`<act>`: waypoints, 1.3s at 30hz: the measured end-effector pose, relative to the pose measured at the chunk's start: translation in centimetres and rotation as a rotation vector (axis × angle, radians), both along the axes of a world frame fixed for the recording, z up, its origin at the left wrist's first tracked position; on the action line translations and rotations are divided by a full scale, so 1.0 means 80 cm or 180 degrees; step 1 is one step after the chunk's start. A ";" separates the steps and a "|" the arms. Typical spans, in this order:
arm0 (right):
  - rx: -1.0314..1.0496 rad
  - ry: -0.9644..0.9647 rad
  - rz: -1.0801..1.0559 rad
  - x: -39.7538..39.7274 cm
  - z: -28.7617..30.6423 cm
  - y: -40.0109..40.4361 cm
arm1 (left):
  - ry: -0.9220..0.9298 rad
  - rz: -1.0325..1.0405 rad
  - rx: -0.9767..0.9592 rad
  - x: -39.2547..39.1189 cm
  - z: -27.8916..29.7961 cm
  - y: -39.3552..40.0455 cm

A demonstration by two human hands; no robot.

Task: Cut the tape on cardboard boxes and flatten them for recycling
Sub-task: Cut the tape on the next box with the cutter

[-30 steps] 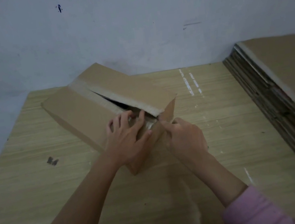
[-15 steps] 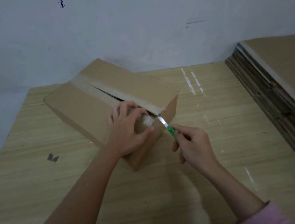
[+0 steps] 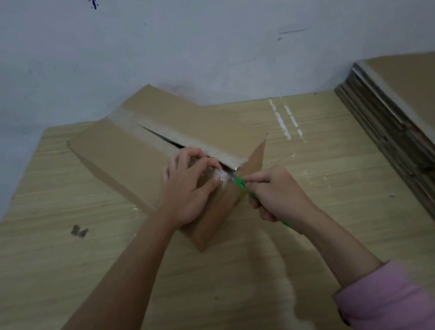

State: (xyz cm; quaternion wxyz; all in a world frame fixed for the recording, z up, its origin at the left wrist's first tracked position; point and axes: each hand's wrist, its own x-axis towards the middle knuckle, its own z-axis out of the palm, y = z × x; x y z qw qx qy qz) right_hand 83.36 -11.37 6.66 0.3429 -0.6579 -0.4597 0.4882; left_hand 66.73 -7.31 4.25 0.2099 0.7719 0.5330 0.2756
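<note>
A brown cardboard box [image 3: 125,155] lies slantwise on the wooden table [image 3: 58,271]. Its top seam is slit open along most of its length, and clear tape [image 3: 219,175] still clings to the near end. My left hand [image 3: 189,188] grips the near corner of the box, fingers curled over the left flap's edge. My right hand [image 3: 276,195] holds a green-handled utility knife [image 3: 239,182], its blade at the taped near end of the seam, right beside my left fingertips.
A tall stack of flattened cardboard [image 3: 416,136] fills the right side of the table. A small dark scrap [image 3: 79,231] lies on the left. White tape marks [image 3: 285,121] sit behind the box. A grey wall [image 3: 191,28] runs along the table's far edge.
My right hand drew back to show the knife, then pushed the blade into the tape at the near end of the seam. The box turned slightly under my left hand.
</note>
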 end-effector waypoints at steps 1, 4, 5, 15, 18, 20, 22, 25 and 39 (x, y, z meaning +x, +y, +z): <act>-0.0037 0.0039 0.0010 0.000 0.002 0.001 | -0.0013 0.0003 -0.0008 0.001 0.000 0.000; -0.0102 0.0131 0.0064 0.004 0.007 -0.002 | 0.0031 0.0006 -0.0040 0.001 -0.001 0.002; -0.0131 0.0191 0.0085 0.007 0.009 -0.005 | 0.0045 0.0001 -0.0039 0.001 -0.001 0.002; -0.0014 0.0397 0.0034 -0.005 0.002 -0.010 | 0.0128 0.0010 -0.0011 0.002 -0.004 0.005; -0.0181 0.0646 0.0273 0.003 0.008 -0.014 | 0.0121 0.0007 -0.0008 0.000 -0.005 0.005; -0.0313 0.0837 0.0397 0.009 0.011 -0.017 | 0.0118 0.0012 -0.0003 0.001 -0.005 0.005; -0.0373 0.0953 0.0476 0.012 0.012 -0.020 | 0.0115 0.0012 0.0014 0.000 -0.005 0.004; -0.0372 0.1154 0.0376 0.013 0.010 -0.024 | 0.0126 0.0006 0.0035 0.000 -0.005 0.005; -0.0295 0.0921 0.0228 -0.001 0.003 -0.013 | 0.0113 0.0003 -0.0019 0.001 -0.002 0.002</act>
